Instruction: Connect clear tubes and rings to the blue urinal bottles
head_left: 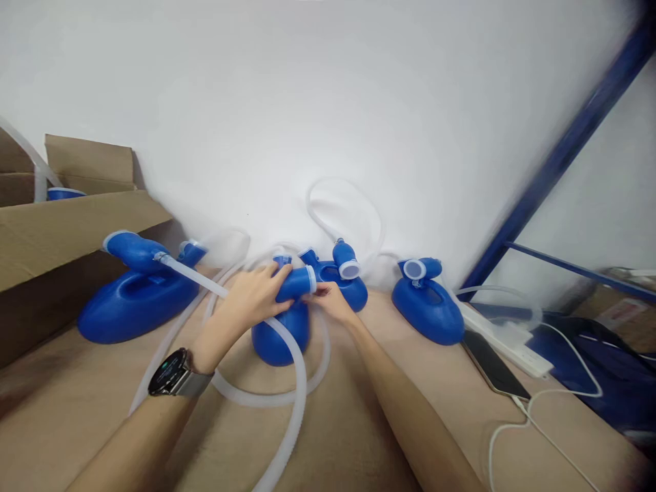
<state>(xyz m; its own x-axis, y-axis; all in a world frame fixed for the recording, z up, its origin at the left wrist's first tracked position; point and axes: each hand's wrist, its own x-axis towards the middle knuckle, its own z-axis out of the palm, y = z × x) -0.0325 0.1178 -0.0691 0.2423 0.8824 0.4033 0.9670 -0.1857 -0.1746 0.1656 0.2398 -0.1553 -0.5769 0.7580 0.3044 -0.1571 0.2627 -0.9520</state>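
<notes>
A blue urinal bottle [279, 345] stands on the table in front of me, with a translucent corrugated hose [294, 372] looping around it. My left hand [259, 290] is wrapped round the blue cup-shaped urinal head [296, 283], whose pale rim faces right, above the bottle. Close under that rim, my right hand [333, 301] has its fingers pinched together; what lies between them is hidden. Just behind my hands is another blue urinal bottle [353, 294] with its head [344, 258] resting on top.
More such bottles stand at left [133, 311] and right [428, 311]. A cardboard box [76, 225] holding hoses is at far left. Along the right lie a phone [495, 365], a white power strip [507, 342] and a charging cable [558, 392]. A blue metal frame [558, 164] rises behind.
</notes>
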